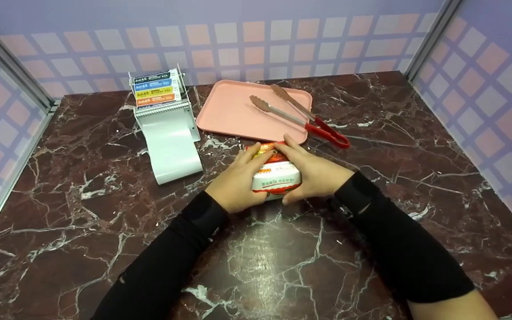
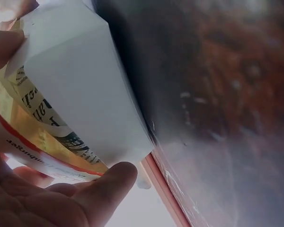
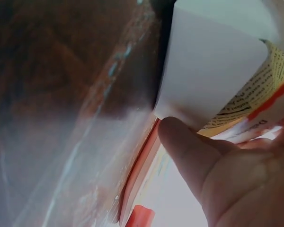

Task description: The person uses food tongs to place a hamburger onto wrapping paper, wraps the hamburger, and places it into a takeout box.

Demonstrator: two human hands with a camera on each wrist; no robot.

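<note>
In the head view a small hamburger box (image 1: 278,175), red, white and yellow, sits on the table between both hands. My left hand (image 1: 240,182) holds its left side, and my right hand (image 1: 320,173) holds its right side. In the left wrist view a thumb presses the lower corner of a white card flap (image 2: 80,80); beside the flap shows yellow printed paper (image 2: 40,109) and a red-edged band lettered "Hamburger". The right wrist view has the other thumb against the white card (image 3: 213,61) at its corner. What the box contains is hidden.
Behind the hands lies a pink tray (image 1: 234,106). Tongs with red handles (image 1: 327,133) rest across its right side and overhang the edge. At the back left stands a label dispenser (image 1: 167,104) with a white strip (image 1: 174,153) hanging forward. Patterned walls border the marble-look table (image 1: 82,249).
</note>
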